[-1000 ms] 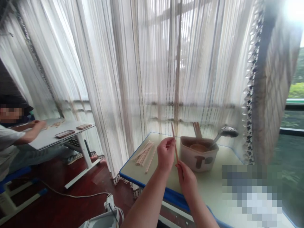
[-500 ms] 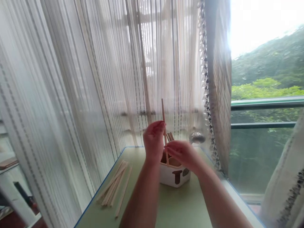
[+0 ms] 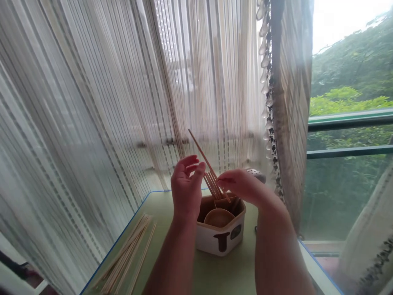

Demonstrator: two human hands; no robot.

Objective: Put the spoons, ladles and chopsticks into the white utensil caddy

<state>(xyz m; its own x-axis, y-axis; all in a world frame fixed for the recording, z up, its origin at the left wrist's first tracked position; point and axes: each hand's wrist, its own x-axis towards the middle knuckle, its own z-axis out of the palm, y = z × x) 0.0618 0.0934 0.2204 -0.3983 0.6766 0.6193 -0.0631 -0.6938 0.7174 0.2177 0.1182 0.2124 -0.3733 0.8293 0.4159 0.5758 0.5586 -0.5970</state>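
Observation:
My right hand pinches a single wooden chopstick near its lower end, above a white holder with brown markings. The chopstick leans up to the left. My left hand is beside it with fingers apart, holding nothing. Several chopsticks stand in the holder's back compartment, and a round wooden piece sits in the front one. On the left part of the table lies a loose pile of chopsticks.
The green table has a blue edge. A perforated metal utensil head shows behind my right hand. A sheer striped curtain hangs beyond the table, with a window railing at the right.
My left hand has let go of the chopstick and opened. The chopstick has tilted from nearly upright to leaning left, still in my right hand. The view has shifted slightly.

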